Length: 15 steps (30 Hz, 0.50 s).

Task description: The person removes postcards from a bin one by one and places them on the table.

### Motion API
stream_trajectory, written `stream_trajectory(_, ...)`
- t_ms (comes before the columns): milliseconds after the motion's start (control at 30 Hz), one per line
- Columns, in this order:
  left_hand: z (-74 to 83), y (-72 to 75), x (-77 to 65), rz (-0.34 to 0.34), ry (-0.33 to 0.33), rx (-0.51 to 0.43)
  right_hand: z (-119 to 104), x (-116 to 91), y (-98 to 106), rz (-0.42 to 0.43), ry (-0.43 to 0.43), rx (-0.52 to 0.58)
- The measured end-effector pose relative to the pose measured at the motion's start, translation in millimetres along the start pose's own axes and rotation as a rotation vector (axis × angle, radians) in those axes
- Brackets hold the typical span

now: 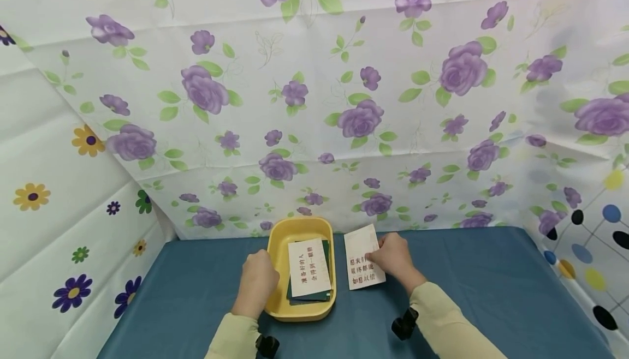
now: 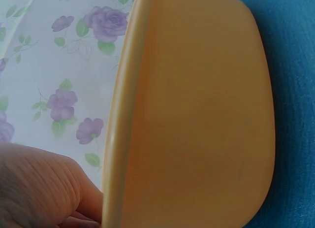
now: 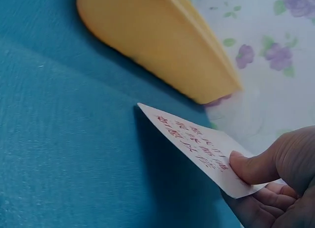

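Observation:
My left hand (image 1: 256, 282) grips the left rim of a yellow plastic basin (image 1: 275, 307). In the left wrist view the hand (image 2: 44, 188) is at the rim, low in the frame; its fingertips are hidden. Inside the basin, a white card (image 1: 309, 282) with dark printed characters lies over dark green cards (image 1: 307, 297). Right of the basin, my right hand (image 1: 395, 258) pinches another white card (image 1: 361, 244) by its right edge. The right wrist view shows the thumb on top of this card (image 3: 197, 144), which tilts above the table and bears red characters.
Blue cloth covers the table (image 1: 196, 282). A white curtain (image 1: 314, 130) with purple roses hangs right behind the table's far edge. Patterned sheets stand at the left (image 1: 64, 228) and the right (image 1: 594, 239). Both wrists wear small black devices (image 1: 405, 323).

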State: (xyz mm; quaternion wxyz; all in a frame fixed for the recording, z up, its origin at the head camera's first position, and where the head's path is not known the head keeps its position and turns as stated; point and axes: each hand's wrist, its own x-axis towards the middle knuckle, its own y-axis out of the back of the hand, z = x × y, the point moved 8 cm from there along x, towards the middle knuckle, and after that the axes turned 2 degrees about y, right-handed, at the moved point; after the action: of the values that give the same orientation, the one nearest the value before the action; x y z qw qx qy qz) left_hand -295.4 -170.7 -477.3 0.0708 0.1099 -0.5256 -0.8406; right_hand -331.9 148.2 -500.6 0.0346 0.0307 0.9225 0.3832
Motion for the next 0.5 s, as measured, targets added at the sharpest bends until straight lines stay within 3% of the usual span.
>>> stream_trajectory(233, -0.3, -1.9, 0.1, 0.022, 0.002, 0.019, 9.7, 0.8, -12.4, 0.021, -0.009, -0.048)
stream_trajectory(500, -0.3, -1.8, 0.5, 0.034, 0.006, 0.043, 14.4, 0.3, -15.1, 0.024, -0.057, -0.224)
